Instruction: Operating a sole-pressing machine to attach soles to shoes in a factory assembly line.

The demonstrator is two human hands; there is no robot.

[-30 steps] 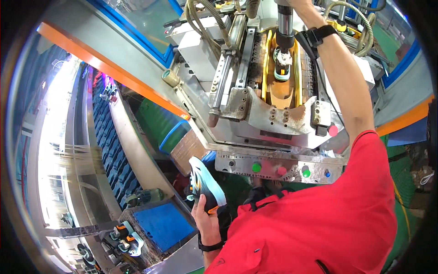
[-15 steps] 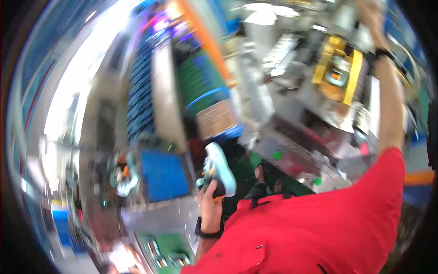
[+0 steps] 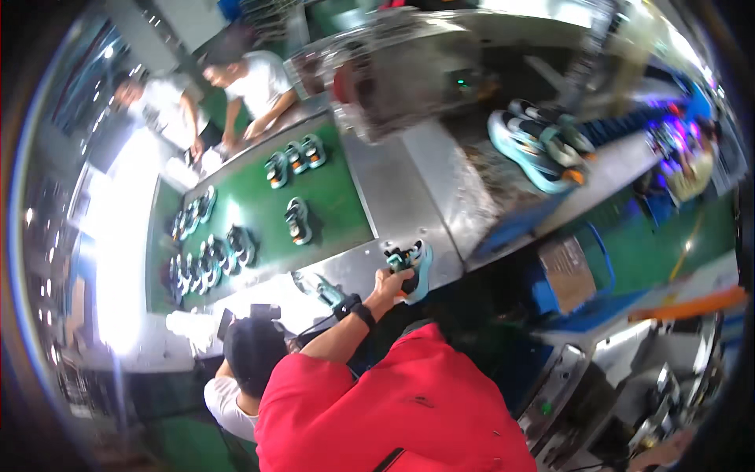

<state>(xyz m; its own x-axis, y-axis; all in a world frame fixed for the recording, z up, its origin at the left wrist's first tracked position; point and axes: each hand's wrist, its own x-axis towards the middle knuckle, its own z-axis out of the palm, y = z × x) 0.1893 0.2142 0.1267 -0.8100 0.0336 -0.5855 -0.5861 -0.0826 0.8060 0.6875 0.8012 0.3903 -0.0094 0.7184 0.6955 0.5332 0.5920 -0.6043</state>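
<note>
A long bench runs out past the left hand [image 3: 391, 281], which grips a teal shoe [image 3: 412, 267] at the edge of a bare steel plate [image 3: 397, 197]. Just beyond and to the left of that grip lies a green belt [image 3: 252, 200] carrying scattered shoes [image 3: 297, 219], 3 [image 3: 295, 157] near its far end.
</note>
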